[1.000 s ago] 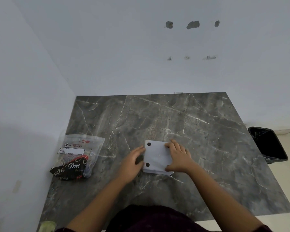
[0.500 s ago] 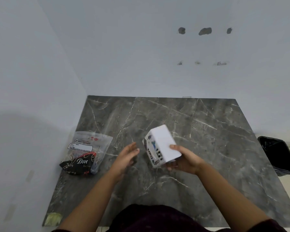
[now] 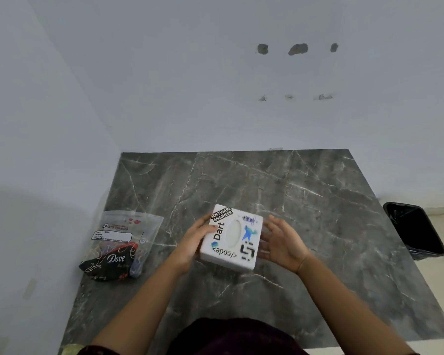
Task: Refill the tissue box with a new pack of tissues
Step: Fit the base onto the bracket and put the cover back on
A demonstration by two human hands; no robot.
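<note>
tissue box [image 3: 231,237], now turned so its sticker-covered top and oval slot face you; a second ago it lay base-up on the table, then passed through a tilt in your right hand. it sits between your hands, low over the middle of the marble table [image 3: 318,201]; whether it touches the surface cannot be told. your left hand [image 3: 192,242] holds its left side, thumb on the top edge. your right hand [image 3: 280,242] is spread wide, palm toward the right side, just apart or barely touching. the slot looks closed across, suggesting the box is reassembled. tissue pack [image 3: 118,245] lies well left, apparently still partly full. bin [image 3: 415,231] stands beyond the table's right edge.
</note>
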